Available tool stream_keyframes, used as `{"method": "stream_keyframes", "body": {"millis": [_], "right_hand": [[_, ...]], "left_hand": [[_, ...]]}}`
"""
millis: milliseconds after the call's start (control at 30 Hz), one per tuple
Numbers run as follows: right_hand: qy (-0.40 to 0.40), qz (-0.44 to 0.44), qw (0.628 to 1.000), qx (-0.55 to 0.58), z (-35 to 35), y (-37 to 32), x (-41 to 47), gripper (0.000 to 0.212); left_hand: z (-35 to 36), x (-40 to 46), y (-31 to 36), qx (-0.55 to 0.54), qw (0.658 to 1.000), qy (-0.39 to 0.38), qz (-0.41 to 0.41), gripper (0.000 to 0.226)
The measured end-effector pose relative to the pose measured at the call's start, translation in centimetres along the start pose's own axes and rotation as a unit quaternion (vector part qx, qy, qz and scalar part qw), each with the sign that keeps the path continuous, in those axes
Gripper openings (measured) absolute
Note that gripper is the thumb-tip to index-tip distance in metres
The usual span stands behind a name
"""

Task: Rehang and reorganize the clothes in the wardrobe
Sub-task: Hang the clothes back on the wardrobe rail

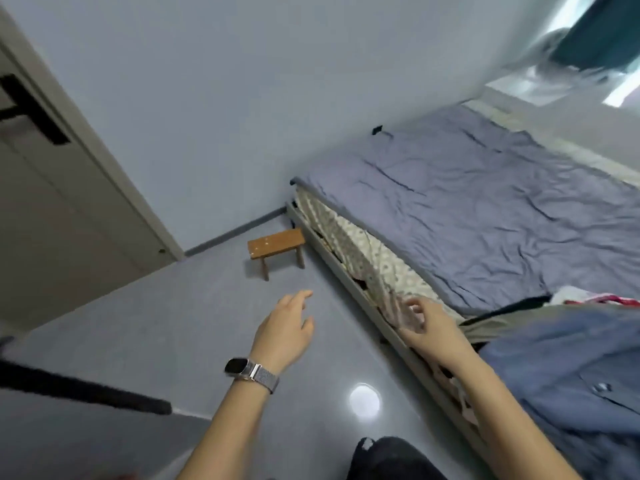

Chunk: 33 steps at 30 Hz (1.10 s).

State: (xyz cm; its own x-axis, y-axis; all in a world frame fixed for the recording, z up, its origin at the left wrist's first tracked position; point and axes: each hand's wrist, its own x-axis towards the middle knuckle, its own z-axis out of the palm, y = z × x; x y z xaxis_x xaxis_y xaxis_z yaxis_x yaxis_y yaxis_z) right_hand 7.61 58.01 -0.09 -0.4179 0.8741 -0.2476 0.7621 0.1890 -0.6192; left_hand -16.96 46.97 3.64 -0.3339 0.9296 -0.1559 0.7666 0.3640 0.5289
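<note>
So from this angle the wardrobe itself isn't in view at all, just the bedroom floor and the bed. Going by what's lying around, I'd say the job is somewhere in the middle or early on: there's a pile of clothes (568,375) heaped on the near corner of the bed (485,209), a blue shirt on top with something olive and a bit of red and white poking out behind it. None of that is on a hanger as far as I can see, so all of it is left to hang up. How much is already done in the wardrobe, no idea.

Hands next. The left hand (284,327) (the one with the watch (251,372) on the wrist) is out over the grey floor, fingers relaxed and slightly spread, holding nothing and touching nothing. The right hand (420,322) is just beside the bed's edge, close to the clothes pile but apart from it. Its fingers are blurred, so I can only say they look loosely spread and I can't see anything in them; whether they brush the mattress side, can't tell.

Further back there's a little wooden stool (275,249) on the floor by the bed's far corner, then a door (69,202) off to the left.
</note>
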Motion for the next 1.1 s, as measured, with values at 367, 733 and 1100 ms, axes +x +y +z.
{"method": "stream_keyframes", "body": {"millis": [367, 733, 1100], "right_hand": [[0.156, 0.222, 0.961, 0.05, -11.2, 13.7, -1.4, 0.06], [0.257, 0.388, 0.877, 0.119, -13.8, 19.0, 1.0, 0.058], [0.328, 0.491, 0.783, 0.194, -15.4, 29.1, -4.7, 0.045]], "left_hand": [[9.9, 14.5, 15.7, -0.013, 0.962, -0.174, 0.208, 0.045], [17.2, 26.3, 25.5, 0.02, 0.892, -0.288, 0.348, 0.043], [25.5, 24.7, 35.2, 0.027, 0.85, -0.364, 0.38, 0.033]]}}
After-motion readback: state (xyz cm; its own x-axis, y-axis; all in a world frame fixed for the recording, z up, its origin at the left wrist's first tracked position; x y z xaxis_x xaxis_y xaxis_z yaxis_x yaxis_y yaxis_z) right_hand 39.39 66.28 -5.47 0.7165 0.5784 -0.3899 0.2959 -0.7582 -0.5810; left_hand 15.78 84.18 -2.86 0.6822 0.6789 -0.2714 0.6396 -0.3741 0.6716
